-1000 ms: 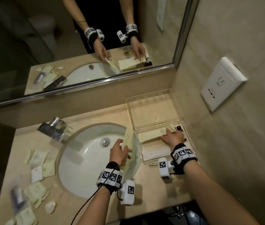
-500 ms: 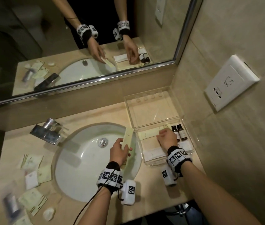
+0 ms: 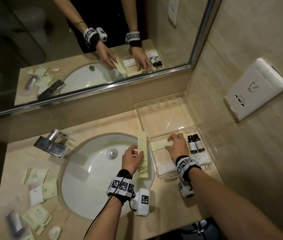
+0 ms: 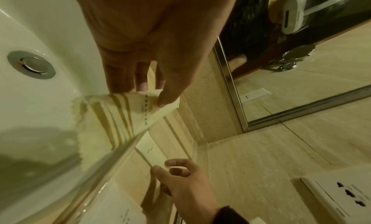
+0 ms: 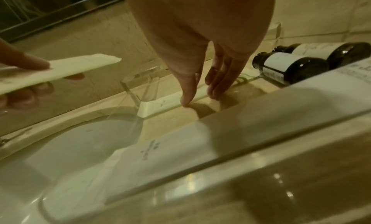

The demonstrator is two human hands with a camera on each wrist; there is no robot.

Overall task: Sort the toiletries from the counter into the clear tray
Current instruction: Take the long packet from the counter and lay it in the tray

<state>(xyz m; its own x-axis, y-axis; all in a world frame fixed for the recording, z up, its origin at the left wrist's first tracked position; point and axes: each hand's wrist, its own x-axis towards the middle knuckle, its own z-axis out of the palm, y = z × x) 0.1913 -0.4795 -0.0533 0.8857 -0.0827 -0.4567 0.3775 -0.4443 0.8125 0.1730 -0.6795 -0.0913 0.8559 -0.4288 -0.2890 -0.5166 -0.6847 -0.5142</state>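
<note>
Left hand (image 3: 131,159): you pinch a long pale-yellow paper sachet (image 3: 142,153), frame centre.
Right hand (image 3: 176,146): your straight fingers press a flat cream packet (image 3: 159,145) inside the clear acrylic tray (image 3: 206,168).

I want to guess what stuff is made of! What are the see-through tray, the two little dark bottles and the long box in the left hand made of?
Clear tray: looks like hard glossy acrylic or similar plastic; thick see-through walls.
Two dark bottles: shiny dark plastic or glass, unclear which; white labels, probably paper.
Long pale box: matte printed card, seemingly; flat folded faces.
</note>
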